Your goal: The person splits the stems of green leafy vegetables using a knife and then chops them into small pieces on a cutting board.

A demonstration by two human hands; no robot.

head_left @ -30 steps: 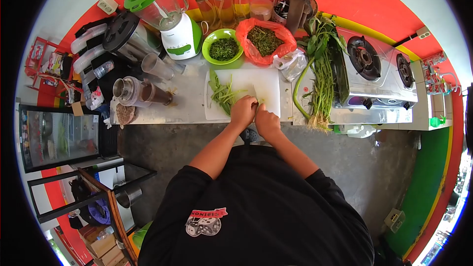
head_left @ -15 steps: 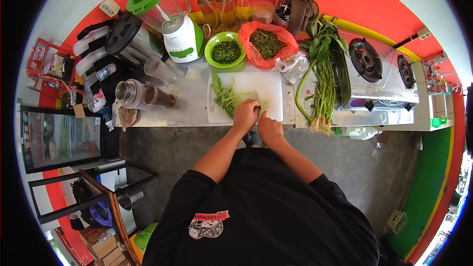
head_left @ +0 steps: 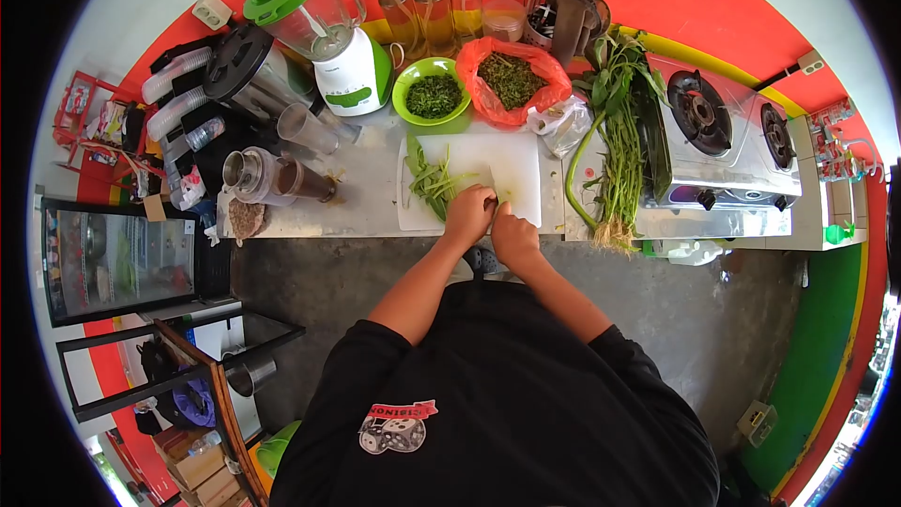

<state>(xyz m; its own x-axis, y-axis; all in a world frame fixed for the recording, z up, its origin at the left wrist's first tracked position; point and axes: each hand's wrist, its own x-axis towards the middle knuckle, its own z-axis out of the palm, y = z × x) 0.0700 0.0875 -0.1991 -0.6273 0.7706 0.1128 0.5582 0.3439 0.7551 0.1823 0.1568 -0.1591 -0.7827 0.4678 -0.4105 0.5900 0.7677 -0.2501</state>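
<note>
A white cutting board [head_left: 516,155] lies at the front of the metal counter, with leafy green stems [head_left: 432,182] on its left half. My left hand [head_left: 468,214] is closed over the right end of these greens, fingers curled down on them. Right beside it, my right hand [head_left: 515,233] is closed at the board's front edge around a knife's handle, which its fingers mostly hide. Only part of the pale knife blade [head_left: 486,177] shows, beyond my left fingertips and hard to tell from the board. A few small green bits lie near the blade.
Behind the board stand a green bowl [head_left: 405,113] and a red plastic bag [head_left: 473,105], both holding chopped greens. Rooted stalks [head_left: 619,160] lie to the right, beside a gas stove [head_left: 723,155]. A blender [head_left: 345,75] and a clear cup [head_left: 308,129] stand left.
My right hand has shifted very slightly up and toward my left hand. The greens look the same; the whole view has moved a little.
</note>
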